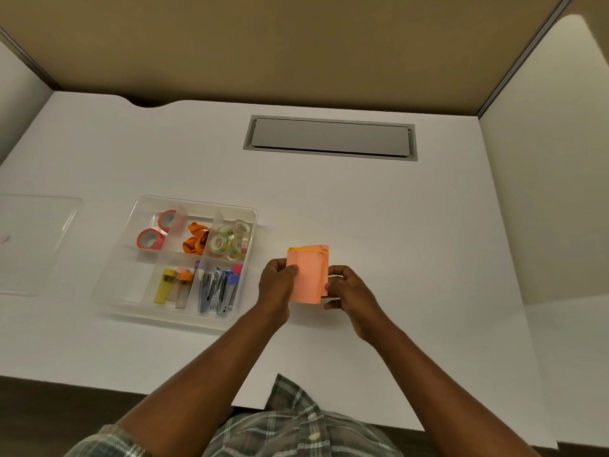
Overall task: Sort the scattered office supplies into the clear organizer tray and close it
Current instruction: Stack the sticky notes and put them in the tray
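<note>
Currently both hands are working on one item. Left hand [278,282] is pinching the left edge of a stack of salmon-pink sticky notes [308,275], thumb lying on the top sheet. Right hand [349,291] is gripping the right edge, fingers curled round it. The stack is sitting between the hands just above the white desk [395,225], to the right of the clear organizer tray [197,202] and apart from it. Whether its lower edge is touching the desk cannot be told.

Tray contents, as far as they are showing:
- far left compartment: two red tape rolls [150,239]
- far middle: orange clips [196,240], exact type unclear
- far right: several clear tape rolls [230,240]
- near middle: small capped tubes [174,285], yellow and orange
- near right: mini staplers [216,288], bunched together
- near left compartment [128,282]: looking bare

The clear lid [33,245] is lying flat on the desk, left of the tray and separate from it.

Progress judgement: sorting is nearing its end. No other loose supplies are showing on the desk, so the notes are looking like the last item. Remaining: placing the stack in the tray, probably the bare compartment, then fetching the lid and fitting it on.
</note>
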Available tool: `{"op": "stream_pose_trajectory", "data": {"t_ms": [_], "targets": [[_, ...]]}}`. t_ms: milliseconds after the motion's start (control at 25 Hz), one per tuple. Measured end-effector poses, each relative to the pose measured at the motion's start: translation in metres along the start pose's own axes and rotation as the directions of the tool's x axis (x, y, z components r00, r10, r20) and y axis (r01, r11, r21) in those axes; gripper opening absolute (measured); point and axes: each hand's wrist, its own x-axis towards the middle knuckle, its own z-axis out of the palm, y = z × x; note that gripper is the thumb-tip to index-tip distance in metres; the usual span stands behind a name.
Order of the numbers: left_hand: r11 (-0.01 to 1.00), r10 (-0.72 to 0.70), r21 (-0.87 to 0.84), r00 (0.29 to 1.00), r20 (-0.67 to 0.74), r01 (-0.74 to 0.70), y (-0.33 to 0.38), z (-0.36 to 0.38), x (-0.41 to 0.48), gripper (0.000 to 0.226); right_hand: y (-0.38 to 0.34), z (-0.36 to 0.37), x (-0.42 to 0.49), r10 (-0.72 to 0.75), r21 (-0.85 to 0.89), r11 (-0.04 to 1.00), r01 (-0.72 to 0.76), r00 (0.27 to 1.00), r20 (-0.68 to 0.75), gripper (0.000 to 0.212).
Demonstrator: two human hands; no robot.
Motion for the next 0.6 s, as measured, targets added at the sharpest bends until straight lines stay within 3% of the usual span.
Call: {"op": "stream_pose_trajectory", "data": {"t_ms": [200,320,440,600], "targets": [[0.997,0.047,0.053,0.997,0.053,-0.050,-0.004,-0.004,-0.009,0.036,0.009,0.005,-0.006,0.009,-0.120,0.993,-0.013,0.999,-0.034,0.021],[0.963,0.211,0.150,0.973,0.099,-0.224,-0.010,-0.009,-0.015,0.027,0.017,0.008,-0.005,-0.212,-0.407,0.901,0.154,0.972,-0.101,0.015],[0.871,0.426,0.208,0.895,0.130,-0.445,-0.015,-0.018,-0.017,0.017,0.020,0.011,-0.006,-0.480,-0.580,0.749,0.321,0.866,-0.140,0.013],[0.756,0.529,0.341,0.829,0.183,-0.558,-0.031,-0.025,-0.010,0.018,0.034,0.018,-0.005,-0.566,-0.656,0.668,0.351,0.812,-0.141,0.020]]}}
